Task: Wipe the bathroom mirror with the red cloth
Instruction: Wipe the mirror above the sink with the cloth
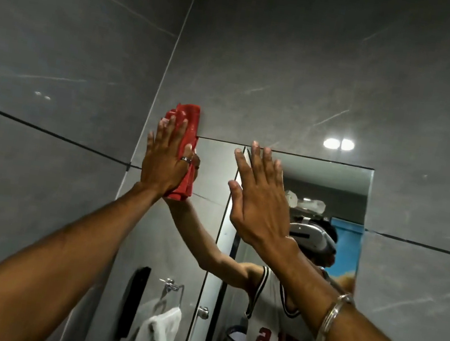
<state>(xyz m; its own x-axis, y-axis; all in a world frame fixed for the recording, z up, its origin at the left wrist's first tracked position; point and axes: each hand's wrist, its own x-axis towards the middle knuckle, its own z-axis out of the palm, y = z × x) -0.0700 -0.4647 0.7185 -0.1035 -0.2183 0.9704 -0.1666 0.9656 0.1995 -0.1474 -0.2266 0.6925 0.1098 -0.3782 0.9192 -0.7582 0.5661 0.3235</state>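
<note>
The bathroom mirror [330, 187] hangs on a grey tiled wall, its top edge running level across the middle of the view. My left hand [165, 159] presses the folded red cloth [191, 126] flat against the mirror's upper left corner; the cloth reaches above the top edge. A ring sits on one finger of that hand. My right hand [261, 196] is raised flat with fingers spread near the glass, just under the top edge, holding nothing. Whether it touches the glass is unclear. A metal bangle [332, 320] circles the right wrist.
Grey tiled walls [59, 55] meet in a corner just left of the mirror. Reflected in the glass are a person in a white jersey, a white towel [159, 334] on a chrome ring, a black wall fixture [134, 300] and a glass door edge.
</note>
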